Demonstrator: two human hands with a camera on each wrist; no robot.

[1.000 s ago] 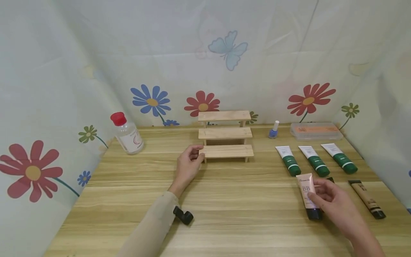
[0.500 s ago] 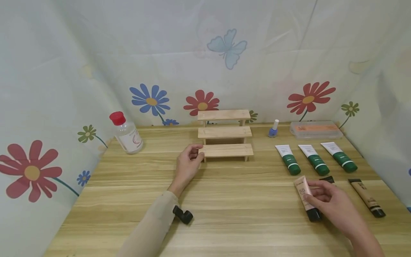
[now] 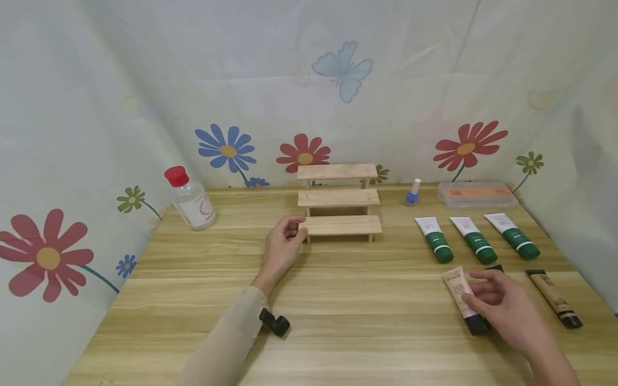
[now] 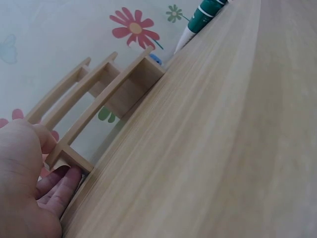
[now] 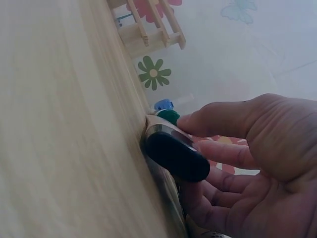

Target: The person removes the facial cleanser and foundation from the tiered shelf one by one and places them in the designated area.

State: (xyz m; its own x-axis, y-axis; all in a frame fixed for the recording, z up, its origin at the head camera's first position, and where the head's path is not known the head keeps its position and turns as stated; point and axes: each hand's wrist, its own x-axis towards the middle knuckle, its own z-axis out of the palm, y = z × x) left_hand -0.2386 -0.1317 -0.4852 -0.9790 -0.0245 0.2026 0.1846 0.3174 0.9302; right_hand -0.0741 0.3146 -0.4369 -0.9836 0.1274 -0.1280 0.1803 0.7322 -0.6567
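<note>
My left hand (image 3: 284,247) grips the left end of the lowest step of a small three-step wooden stand (image 3: 340,225). In the left wrist view its thumb lies by the step and its fingers reach beneath. At the right, my right hand (image 3: 507,308) pinches a pale pink BB cream tube (image 3: 460,295) between thumb and fingers, black cap toward me. The right wrist view shows that cap (image 5: 176,156) close to the tabletop; whether the tube touches the table I cannot tell. Another tube (image 3: 495,268), with a dark end, is mostly hidden behind my right hand.
Several other things stand or lie around: green-and-white tubes (image 3: 475,241) in a row, a tan tube (image 3: 555,299) at the right, blue nail polish (image 3: 412,197), a clear flat case (image 3: 477,195) and a red-capped bottle (image 3: 193,202) at the left. A floral curtain (image 3: 260,96) backs the table.
The BB cream tube in my right hand has tilted, its top leaning further left and its cap a little lower. My left hand stays on the stand.
</note>
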